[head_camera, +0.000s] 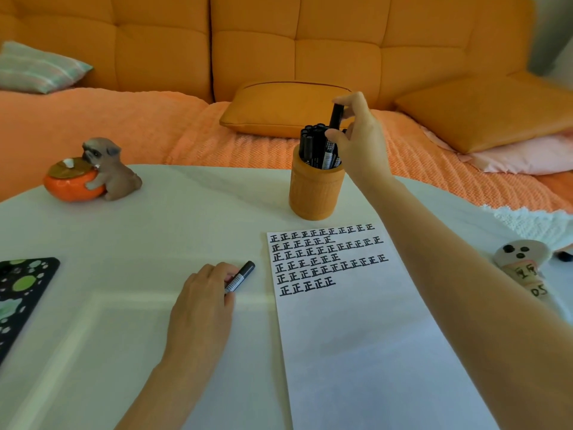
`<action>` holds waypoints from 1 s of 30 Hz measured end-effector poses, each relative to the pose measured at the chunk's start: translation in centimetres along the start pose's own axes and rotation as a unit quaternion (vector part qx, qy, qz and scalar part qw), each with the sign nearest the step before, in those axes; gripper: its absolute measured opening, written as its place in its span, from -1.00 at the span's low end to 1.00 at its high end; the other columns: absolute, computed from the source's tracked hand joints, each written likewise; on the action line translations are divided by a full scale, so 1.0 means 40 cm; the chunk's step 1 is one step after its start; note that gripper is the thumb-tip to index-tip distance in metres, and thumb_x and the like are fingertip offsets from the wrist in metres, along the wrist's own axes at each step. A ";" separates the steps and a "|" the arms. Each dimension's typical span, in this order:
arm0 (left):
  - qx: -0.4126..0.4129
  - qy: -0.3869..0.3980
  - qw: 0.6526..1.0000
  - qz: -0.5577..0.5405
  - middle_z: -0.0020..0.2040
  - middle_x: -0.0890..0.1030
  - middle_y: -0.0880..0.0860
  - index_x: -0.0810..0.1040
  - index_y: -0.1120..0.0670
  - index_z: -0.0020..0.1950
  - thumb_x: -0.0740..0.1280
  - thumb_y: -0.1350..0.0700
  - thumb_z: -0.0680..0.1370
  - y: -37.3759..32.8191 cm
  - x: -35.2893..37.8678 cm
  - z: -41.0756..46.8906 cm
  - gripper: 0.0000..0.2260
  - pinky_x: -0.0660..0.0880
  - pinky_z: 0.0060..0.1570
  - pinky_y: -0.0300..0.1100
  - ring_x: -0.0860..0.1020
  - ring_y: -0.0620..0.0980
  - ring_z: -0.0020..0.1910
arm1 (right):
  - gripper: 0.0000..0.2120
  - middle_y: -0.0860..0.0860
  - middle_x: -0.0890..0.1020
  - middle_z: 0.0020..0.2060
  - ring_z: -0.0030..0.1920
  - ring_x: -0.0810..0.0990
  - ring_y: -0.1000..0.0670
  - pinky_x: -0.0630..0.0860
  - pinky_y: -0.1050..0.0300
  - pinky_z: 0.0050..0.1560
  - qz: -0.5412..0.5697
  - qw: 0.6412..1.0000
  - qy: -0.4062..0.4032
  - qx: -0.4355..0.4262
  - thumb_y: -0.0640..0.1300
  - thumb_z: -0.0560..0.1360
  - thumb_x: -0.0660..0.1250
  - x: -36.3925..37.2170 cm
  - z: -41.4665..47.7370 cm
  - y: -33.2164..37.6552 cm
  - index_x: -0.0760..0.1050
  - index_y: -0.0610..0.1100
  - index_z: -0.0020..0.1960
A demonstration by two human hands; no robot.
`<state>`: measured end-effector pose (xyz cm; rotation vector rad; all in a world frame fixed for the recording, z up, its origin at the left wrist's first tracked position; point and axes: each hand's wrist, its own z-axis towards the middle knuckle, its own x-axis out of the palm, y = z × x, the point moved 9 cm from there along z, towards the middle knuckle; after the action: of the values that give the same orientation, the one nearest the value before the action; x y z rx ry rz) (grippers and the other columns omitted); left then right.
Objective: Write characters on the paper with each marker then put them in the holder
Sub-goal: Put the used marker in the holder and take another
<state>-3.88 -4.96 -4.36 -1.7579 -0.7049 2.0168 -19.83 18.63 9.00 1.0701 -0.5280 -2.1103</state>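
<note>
Around the orange holder (313, 193) is where it's all happening. It stands upright on the white table (139, 237), and the paper (366, 352) lies just on the near side of it, top edge almost at the holder's foot, with rows of black characters filling the part closest to the holder. The right hand (359, 144) sits right above the holder's rim, on its right side, fingertips and thumb pinching a black marker (336, 114). That marker is close to upright. Its lower end is hidden behind the thumb, just over the bunch of markers (311, 144) packed in the holder. So its long axis pretty much lines up with the opening, and I'd guess it only needs to go straight down and get let go. The left hand (203, 293) is well to the near side of the holder and off to its left, fingers curled over a second marker (241, 276) that lies flat on the table just left of the paper. It points diagonally, dark end aimed roughly toward the holder. My read is that this one writes next, and it'd need tipping from flat to upright before it fits in the holder, which looks pretty full.
</note>
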 end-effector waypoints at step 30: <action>0.169 -0.060 0.970 -0.164 0.34 0.33 0.09 0.32 0.04 0.39 0.41 0.14 0.46 -0.361 -0.017 0.302 -0.47 0.28 0.21 -0.22 0.33 0.04 0.33 | -0.63 0.01 0.48 -0.06 -0.23 0.52 -0.05 0.58 0.00 -0.14 0.172 0.977 -0.122 -0.039 -0.40 0.48 0.30 -0.152 -0.034 0.019 0.33 -0.17 0.22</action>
<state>-16.37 4.75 5.88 -1.2466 -0.5985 1.8919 -15.90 22.59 11.92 0.6249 -0.6869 -1.9419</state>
